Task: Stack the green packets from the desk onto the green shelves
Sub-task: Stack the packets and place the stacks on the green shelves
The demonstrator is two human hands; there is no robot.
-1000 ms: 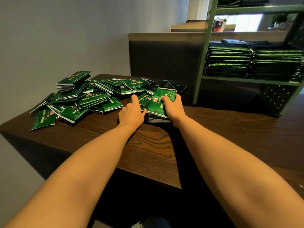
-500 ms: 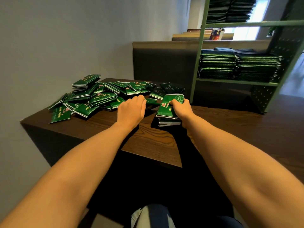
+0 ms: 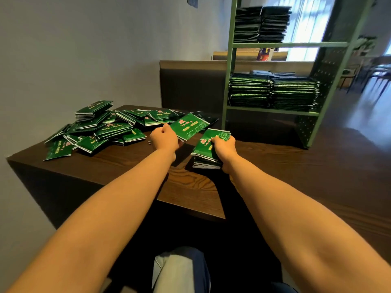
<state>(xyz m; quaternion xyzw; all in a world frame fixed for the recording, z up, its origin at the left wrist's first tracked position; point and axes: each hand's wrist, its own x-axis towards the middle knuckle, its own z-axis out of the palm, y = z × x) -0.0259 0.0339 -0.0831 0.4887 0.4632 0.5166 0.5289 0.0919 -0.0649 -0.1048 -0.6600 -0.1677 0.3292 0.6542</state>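
L hand point(image 3: 164, 138) pinches 1 green packet point(image 3: 189, 126), R hand point(image 3: 224, 146) clamps stack point(image 3: 205, 160); pink print unreadable.

Place: some kind of shop or café stock corner, I'd say
Stock: identical green packets point(image 3: 110, 129) by the dozen, loose on a dark wood desk point(image 3: 275, 166) and stacked on green shelves point(image 3: 289, 45) (pegboard side panel)
Background: booth-style partition point(image 3: 190, 85), bright window point(image 3: 304, 24), blurry chairs point(image 3: 378, 72)

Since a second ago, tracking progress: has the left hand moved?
Yes. The left hand rose off the dark wooden desk, lifting one green foil packet from the loose pile.
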